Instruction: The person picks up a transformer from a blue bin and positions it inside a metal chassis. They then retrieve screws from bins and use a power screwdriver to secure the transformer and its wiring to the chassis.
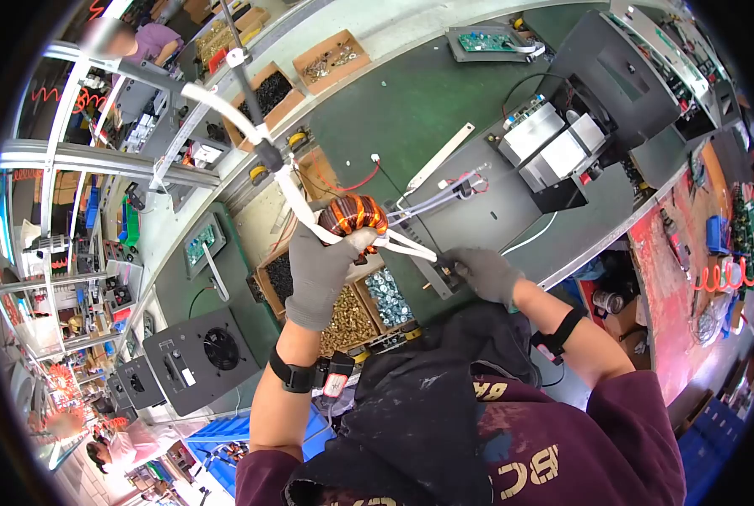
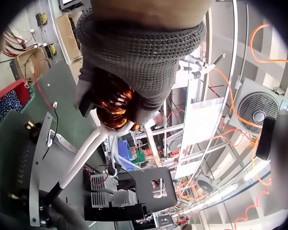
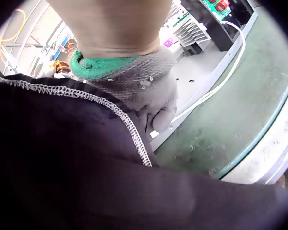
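Dark cloth (image 1: 419, 413), copper coil (image 1: 350, 214) gripped in left hand (image 1: 320, 277), right hand (image 1: 485, 273) pinching ends of white leads (image 1: 417, 250)

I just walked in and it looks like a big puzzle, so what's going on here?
A person in grey gloves is working over a green worktop. The left grip holds a shiny copper-coloured coil up off the worktop. Two white leads run from it to the right grip, which holds their dark ends near the edge of a grey metal base. Boxes of little gold-coloured parts and silvery ones sit close by.
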### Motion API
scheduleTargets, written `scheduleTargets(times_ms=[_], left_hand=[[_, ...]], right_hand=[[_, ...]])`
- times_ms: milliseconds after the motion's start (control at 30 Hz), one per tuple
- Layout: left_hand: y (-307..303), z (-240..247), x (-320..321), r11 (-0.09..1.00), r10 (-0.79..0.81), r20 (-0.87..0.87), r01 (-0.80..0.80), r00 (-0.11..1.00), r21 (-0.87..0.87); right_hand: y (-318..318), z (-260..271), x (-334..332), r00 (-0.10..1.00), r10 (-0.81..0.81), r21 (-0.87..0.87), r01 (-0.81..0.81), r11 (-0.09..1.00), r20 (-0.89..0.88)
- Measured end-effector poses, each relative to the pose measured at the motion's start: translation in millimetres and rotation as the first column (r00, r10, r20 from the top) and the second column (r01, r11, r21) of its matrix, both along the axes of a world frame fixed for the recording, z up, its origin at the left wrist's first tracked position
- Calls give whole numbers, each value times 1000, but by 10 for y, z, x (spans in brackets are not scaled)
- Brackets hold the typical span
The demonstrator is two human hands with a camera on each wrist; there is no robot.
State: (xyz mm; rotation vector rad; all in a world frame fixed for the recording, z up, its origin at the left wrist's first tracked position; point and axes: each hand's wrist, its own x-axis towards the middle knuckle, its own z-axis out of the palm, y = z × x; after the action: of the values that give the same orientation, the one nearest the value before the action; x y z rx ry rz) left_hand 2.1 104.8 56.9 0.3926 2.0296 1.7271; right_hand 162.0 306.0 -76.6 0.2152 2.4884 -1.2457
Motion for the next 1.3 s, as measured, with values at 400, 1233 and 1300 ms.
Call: scheduleTargets(times_ms=[400,1233,1300], left_hand=[[-4,-450,702,999,28,134,-30,991,13],[-53,8,572,976,-87,219,127,972,-177],[-103,27,574,953,-132,155,168,979,-253]], right_hand=[[321,-33,730,992,47,28,-51,998,117],[261,-594,801,980,72,-487,27,873,185],[287,-649,746,914,164,-268,-64,961,371]])
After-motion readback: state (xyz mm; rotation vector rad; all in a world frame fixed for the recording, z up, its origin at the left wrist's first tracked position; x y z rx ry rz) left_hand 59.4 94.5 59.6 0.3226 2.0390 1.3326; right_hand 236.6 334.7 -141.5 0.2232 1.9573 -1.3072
